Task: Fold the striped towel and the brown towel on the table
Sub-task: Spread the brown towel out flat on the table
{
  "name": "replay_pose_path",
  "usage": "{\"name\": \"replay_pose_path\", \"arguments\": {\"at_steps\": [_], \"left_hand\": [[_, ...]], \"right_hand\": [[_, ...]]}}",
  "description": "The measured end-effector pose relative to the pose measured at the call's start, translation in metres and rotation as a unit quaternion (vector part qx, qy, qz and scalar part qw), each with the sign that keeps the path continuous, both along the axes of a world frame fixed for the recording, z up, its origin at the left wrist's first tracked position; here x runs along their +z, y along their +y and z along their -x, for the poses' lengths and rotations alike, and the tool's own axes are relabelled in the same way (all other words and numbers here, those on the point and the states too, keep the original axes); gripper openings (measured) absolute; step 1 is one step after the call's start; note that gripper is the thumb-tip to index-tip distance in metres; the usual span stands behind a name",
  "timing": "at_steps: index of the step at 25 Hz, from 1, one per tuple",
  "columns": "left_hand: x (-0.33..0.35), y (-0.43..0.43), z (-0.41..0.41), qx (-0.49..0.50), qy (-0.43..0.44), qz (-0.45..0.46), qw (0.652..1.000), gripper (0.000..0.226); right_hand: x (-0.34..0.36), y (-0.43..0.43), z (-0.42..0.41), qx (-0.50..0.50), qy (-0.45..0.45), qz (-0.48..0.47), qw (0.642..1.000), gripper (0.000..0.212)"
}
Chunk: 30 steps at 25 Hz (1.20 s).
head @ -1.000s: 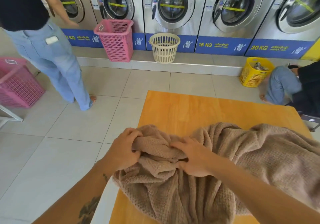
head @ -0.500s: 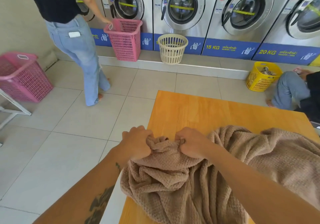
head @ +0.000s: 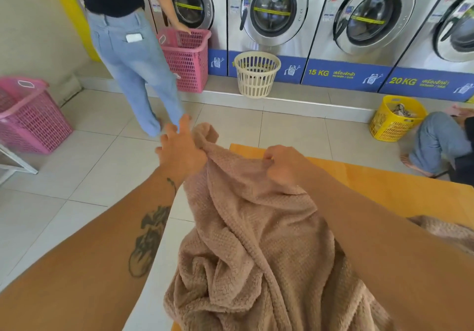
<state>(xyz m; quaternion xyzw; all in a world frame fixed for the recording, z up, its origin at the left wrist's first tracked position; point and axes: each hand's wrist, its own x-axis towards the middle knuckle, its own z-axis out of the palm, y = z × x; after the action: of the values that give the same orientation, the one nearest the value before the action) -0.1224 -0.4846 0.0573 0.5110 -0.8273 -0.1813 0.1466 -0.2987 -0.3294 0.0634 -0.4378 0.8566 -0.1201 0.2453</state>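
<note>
A blue strip (head: 343, 74) under the washing machines (head: 274, 10) beyond the table (head: 384, 184) reads "15 KG" and "20 KG". The brown towel (head: 251, 228), beige-brown, waffle-textured and fluffy, is held up bunched over the table's near left edge. The left hand (head: 180, 154) pinches its top corner, fingers splayed. The right hand (head: 284, 168) clenches the edge just beside it.

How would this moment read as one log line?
left hand: pinches brown towel corner | right hand: grips towel edge | towel: bunched, partly on table

nubby matt cloth brown towel (head: 256, 228); smooth wood table (head: 400, 189); glossy floor tiles (head: 77, 177)
</note>
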Motion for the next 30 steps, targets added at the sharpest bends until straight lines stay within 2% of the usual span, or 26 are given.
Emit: {"name": "replay_pose_path", "arguments": {"at_steps": [2, 4, 7, 8, 9, 10, 12, 13, 15, 16, 18, 20, 23, 26, 27, 30], "left_hand": [[-0.018, 0.014, -0.001, 0.007, -0.019, -0.058, 0.998, 0.077], [-0.045, 0.035, -0.010, 0.044, -0.009, -0.156, 0.987, 0.081], [-0.085, 0.063, -0.029, 0.078, -0.037, -0.338, 0.937, 0.077], [-0.094, 0.070, -0.035, 0.053, -0.035, -0.381, 0.923, 0.071], [-0.099, 0.077, -0.040, 0.028, -0.013, -0.407, 0.913, 0.064], [-0.102, 0.082, -0.047, 0.013, 0.025, -0.423, 0.906, 0.058], [-0.104, 0.093, -0.068, -0.013, 0.112, -0.453, 0.885, 0.054], [-0.107, 0.098, -0.081, -0.029, 0.127, -0.453, 0.882, 0.055], [-0.112, 0.110, -0.108, -0.050, 0.095, -0.397, 0.912, 0.057], [-0.113, 0.113, -0.121, -0.049, 0.079, -0.341, 0.936, 0.053], [-0.111, 0.113, -0.142, -0.049, 0.074, -0.215, 0.973, 0.041], [-0.105, 0.107, -0.161, -0.023, 0.065, -0.142, 0.987, 0.034], [-0.105, 0.093, -0.202, 0.055, 0.001, -0.137, 0.989, 0.042], [-0.103, 0.098, -0.235, 0.068, -0.102, -0.154, 0.980, 0.046], [-0.101, 0.104, -0.238, 0.046, -0.093, -0.154, 0.983, 0.040], [-0.091, 0.140, -0.231, -0.070, 0.033, -0.147, 0.986, 0.025]], "right_hand": [[-0.015, -0.004, 0.009, -0.064, 0.076, 0.055, 0.993, 0.023], [-0.022, -0.006, 0.017, -0.112, 0.131, 0.090, 0.981, 0.030], [-0.027, -0.002, 0.010, -0.064, 0.213, 0.041, 0.974, 0.045], [-0.031, 0.003, 0.000, -0.031, 0.207, 0.035, 0.977, 0.041], [-0.036, 0.009, -0.013, 0.001, 0.163, 0.031, 0.986, 0.035], [-0.042, 0.018, -0.028, 0.029, 0.091, 0.020, 0.995, 0.031], [-0.053, 0.040, -0.059, 0.052, -0.055, -0.020, 0.997, 0.040], [-0.059, 0.051, -0.072, 0.061, -0.082, -0.051, 0.993, 0.045], [-0.072, 0.068, -0.089, 0.087, -0.048, -0.086, 0.991, 0.037], [-0.075, 0.071, -0.097, 0.082, -0.019, -0.071, 0.994, 0.026], [-0.074, 0.069, -0.103, 0.025, 0.026, -0.004, 0.999, 0.023], [-0.063, 0.065, -0.106, -0.054, 0.056, 0.074, 0.994, 0.023], [-0.048, 0.073, -0.119, -0.086, 0.037, 0.150, 0.984, 0.029], [-0.048, 0.110, -0.156, -0.040, 0.009, 0.095, 0.995, 0.022], [-0.050, 0.126, -0.169, -0.029, 0.024, 0.068, 0.997, 0.019], [-0.052, 0.167, -0.201, -0.026, 0.090, -0.007, 0.996, 0.023]]}}
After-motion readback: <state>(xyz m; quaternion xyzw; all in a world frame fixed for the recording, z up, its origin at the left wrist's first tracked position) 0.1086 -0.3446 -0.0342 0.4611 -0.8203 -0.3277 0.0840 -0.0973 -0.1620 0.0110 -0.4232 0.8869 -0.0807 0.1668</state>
